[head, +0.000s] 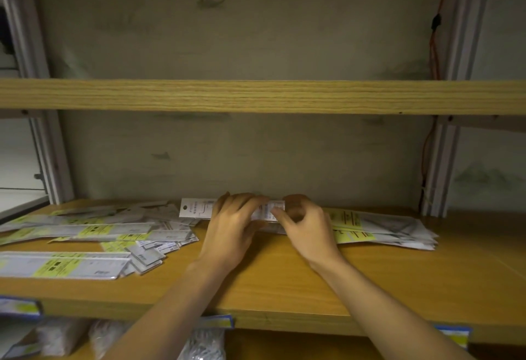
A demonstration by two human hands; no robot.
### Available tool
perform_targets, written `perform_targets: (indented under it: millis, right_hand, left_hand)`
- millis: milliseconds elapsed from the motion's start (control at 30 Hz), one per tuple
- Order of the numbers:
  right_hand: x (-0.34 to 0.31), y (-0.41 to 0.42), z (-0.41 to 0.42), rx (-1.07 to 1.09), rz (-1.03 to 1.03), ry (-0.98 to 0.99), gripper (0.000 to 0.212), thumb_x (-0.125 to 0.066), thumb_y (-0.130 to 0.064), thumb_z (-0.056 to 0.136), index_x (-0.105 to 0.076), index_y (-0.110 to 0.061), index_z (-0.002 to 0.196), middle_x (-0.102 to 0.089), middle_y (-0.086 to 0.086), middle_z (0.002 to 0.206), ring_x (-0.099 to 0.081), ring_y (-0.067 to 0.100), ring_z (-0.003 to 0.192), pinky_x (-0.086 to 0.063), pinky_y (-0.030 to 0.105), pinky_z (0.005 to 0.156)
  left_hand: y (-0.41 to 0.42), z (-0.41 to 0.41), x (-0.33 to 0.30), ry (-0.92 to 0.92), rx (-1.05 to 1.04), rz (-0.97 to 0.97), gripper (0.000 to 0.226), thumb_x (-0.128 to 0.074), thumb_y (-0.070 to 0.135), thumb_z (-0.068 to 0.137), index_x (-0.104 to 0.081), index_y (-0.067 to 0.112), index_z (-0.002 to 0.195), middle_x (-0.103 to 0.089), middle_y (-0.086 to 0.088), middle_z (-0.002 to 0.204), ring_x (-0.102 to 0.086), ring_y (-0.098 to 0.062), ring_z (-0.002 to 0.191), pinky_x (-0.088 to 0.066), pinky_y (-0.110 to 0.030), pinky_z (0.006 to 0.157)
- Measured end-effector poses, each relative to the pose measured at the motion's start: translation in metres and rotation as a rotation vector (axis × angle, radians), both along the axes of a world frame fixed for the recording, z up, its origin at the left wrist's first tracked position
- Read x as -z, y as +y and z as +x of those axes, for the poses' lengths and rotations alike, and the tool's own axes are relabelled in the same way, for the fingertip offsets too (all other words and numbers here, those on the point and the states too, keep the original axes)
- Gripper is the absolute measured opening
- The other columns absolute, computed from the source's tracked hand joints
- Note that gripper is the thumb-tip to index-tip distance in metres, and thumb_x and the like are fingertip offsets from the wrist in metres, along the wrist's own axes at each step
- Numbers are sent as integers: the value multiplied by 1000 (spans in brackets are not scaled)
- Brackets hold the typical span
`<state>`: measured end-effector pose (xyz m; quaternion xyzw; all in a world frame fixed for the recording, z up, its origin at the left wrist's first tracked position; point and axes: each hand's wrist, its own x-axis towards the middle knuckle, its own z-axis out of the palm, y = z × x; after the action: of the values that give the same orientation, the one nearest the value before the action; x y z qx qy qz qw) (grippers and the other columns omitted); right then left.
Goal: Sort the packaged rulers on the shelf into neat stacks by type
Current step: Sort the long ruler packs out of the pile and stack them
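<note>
Both hands meet at the back middle of the wooden shelf (pixel 284 282). My left hand (pixel 232 228) and my right hand (pixel 306 225) together grip a small bundle of short packaged rulers (pixel 196 209) with white header cards, held on edge just above the board. To the left lies a loose spread of long packaged rulers with yellow labels (pixel 85 231), and short ruler packs (pixel 148 257) sit at its right end. On the right, a stack of yellow-labelled ruler packs (pixel 384 228) lies flat, fanned at its far end.
An upper shelf board (pixel 256 96) runs across overhead. Metal uprights (pixel 438 171) stand at both ends, with an orange cable along the right one. Blue-edged price tags (pixel 20 307) hang on the shelf front. Bagged white goods (pixel 57 337) sit on the shelf below.
</note>
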<state>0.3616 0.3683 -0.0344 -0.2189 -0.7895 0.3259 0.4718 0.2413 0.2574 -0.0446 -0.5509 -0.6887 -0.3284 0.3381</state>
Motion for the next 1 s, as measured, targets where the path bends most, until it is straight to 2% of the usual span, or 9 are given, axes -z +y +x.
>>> perform_targets:
  millis: [100, 200, 300, 367, 467, 533, 600, 800, 1000]
  right_hand:
    - [1, 2, -2, -30, -7, 3, 17, -74, -32, 83, -68, -20, 94, -72, -7, 77, -68, 10, 74, -55, 33, 73]
    - [0, 3, -3, -16, -58, 39, 10, -71, -24, 86, -69, -21, 95, -71, -9, 80, -68, 8, 78, -55, 31, 74]
    - [-2, 5, -1, 104, -158, 104, 10, -63, -21, 92, -69, -20, 100, -71, -1, 90, -66, 21, 91, -49, 28, 75]
    - [-3, 7, 3, 254, -206, 92, 18, -56, -21, 96, -67, -17, 109, -71, 9, 100, -62, 30, 100, -44, 30, 75]
    - [-5, 10, 8, 390, -273, 72, 25, -53, -16, 97, -66, -15, 118, -68, 15, 111, -58, 36, 109, -46, 36, 84]
    - [-5, 8, 8, 407, -258, 13, 26, -53, -17, 97, -65, -17, 120, -67, 15, 112, -56, 36, 111, -45, 35, 83]
    - [-5, 3, 8, 392, -209, -48, 25, -52, -20, 97, -64, -19, 120, -67, 11, 114, -56, 34, 111, -42, 33, 79]
    - [-7, -5, 11, 429, -124, -171, 21, -58, -21, 95, -63, -19, 115, -67, 5, 112, -59, 26, 109, -39, 27, 76]
    - [-8, -8, 12, 481, -25, -296, 22, -57, -22, 95, -65, -21, 115, -69, 5, 108, -62, 26, 104, -40, 29, 73]
  left_hand:
    - [0, 1, -1, 23, 1, -4, 56, -80, 11, 71, -55, 27, 119, -64, 3, 115, -56, -22, 111, -39, -48, 101]
    - [2, 1, -1, 27, -7, 0, 55, -80, 12, 71, -57, 24, 119, -64, 3, 116, -53, -18, 113, -31, -41, 106]
    - [3, -1, -1, 25, -27, 22, 52, -80, 14, 73, -58, 23, 119, -63, 0, 120, -53, -22, 116, -31, -40, 106]
    - [2, -2, 0, -3, -79, 65, 47, -78, 9, 74, -60, 19, 116, -62, -5, 120, -53, -27, 115, -39, -42, 100]
    - [0, -3, 0, -94, -192, 156, 38, -74, 1, 77, -62, 13, 111, -64, -10, 112, -58, -34, 104, -46, -44, 86]
    - [-1, -3, 0, -124, -219, 179, 41, -73, -5, 74, -62, 14, 109, -65, -9, 105, -60, -34, 97, -46, -43, 80]
    - [0, -2, -1, -134, -216, 159, 45, -72, -8, 73, -61, 16, 109, -64, -7, 105, -59, -32, 98, -45, -43, 81]
    - [-1, -3, 0, -150, -221, 152, 33, -71, 0, 80, -62, 14, 108, -65, -8, 103, -59, -32, 96, -45, -42, 81]
    - [-1, -3, 0, -179, -227, 148, 29, -70, 1, 80, -64, 13, 106, -65, -9, 102, -58, -33, 95, -44, -42, 81]
